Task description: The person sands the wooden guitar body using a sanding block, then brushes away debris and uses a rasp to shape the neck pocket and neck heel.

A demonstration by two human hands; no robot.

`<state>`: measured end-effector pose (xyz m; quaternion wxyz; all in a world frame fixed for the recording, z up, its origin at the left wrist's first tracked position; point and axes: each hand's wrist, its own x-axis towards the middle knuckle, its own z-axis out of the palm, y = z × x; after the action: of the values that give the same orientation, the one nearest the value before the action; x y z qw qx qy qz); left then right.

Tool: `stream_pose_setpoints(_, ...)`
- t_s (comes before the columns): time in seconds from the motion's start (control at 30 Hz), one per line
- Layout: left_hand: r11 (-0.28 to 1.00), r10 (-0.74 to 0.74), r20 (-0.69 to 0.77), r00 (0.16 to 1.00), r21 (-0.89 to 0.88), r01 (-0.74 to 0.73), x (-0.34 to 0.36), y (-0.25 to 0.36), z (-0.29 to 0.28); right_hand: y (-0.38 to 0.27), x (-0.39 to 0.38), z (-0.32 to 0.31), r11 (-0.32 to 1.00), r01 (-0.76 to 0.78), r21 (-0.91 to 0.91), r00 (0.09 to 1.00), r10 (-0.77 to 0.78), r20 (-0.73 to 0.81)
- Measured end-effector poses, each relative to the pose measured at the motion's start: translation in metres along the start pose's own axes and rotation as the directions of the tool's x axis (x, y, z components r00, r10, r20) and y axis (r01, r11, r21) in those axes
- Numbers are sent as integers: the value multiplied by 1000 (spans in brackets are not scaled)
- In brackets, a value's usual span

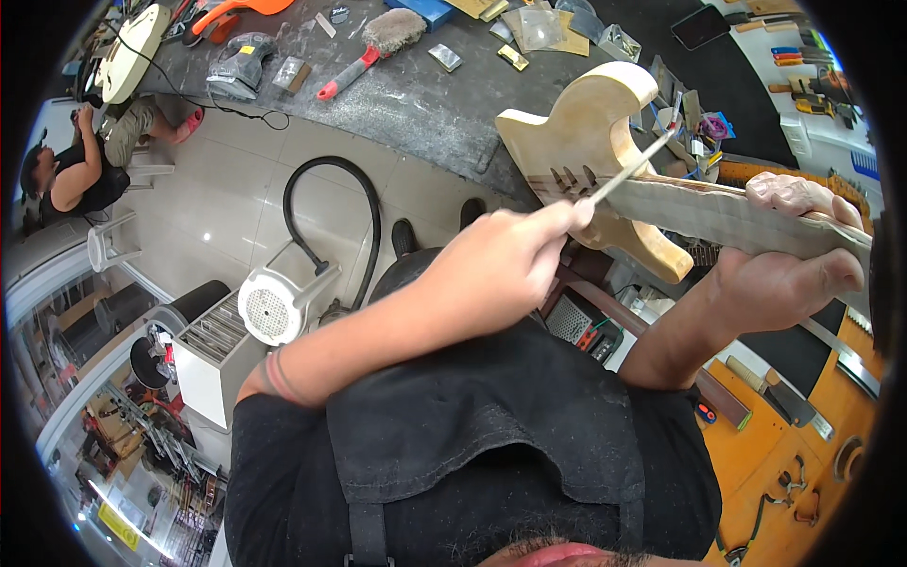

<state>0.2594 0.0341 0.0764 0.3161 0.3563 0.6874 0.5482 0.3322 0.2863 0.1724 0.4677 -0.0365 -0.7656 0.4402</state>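
Observation:
My left hand [521, 255] is closed on a thin pale stick [631, 168], raised diagonally across a pale wooden guitar body [562, 137] with dark slots. The stick's far end has a small dark and red tip, too small to make out. The guitar's neck [694, 213] runs rightward, its side covered with a greyish, wrinkled strip. My right hand [775, 283] grips the neck near its right end, fingers curled over the top edge and thumb on the near face.
A grey workbench [312, 113] holds a red-handled duster [351, 74] and a sander [236, 68]. A hose [373, 236] and a white stool [274, 307] are on the floor. A co-worker [71, 175] sits at far left. An orange board [765, 472] with tools lies right.

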Motion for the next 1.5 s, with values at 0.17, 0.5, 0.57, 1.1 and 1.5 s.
stream_pose_setpoints(0.17,979,64,5,998,192,-63,47,-4,7,2,0,1,977,70,199,994,-85,70)
stream_pose_setpoints(0.5,908,168,-57,984,397,-132,55,-10,5,-7,1,20,999,17,-34,996,-20,-89)
stream_pose_setpoints(0.57,918,142,-18,990,376,-125,31,-7,3,-10,3,22,983,-18,-185,993,-4,-121)
stream_pose_setpoints(1.1,869,154,-27,988,480,-122,4,-11,-5,-12,1,29,997,-23,-78,997,17,-79)
stream_pose_setpoints(1.5,858,197,-74,978,496,-135,5,-15,-5,-16,-2,35,999,-47,24,993,50,-104)
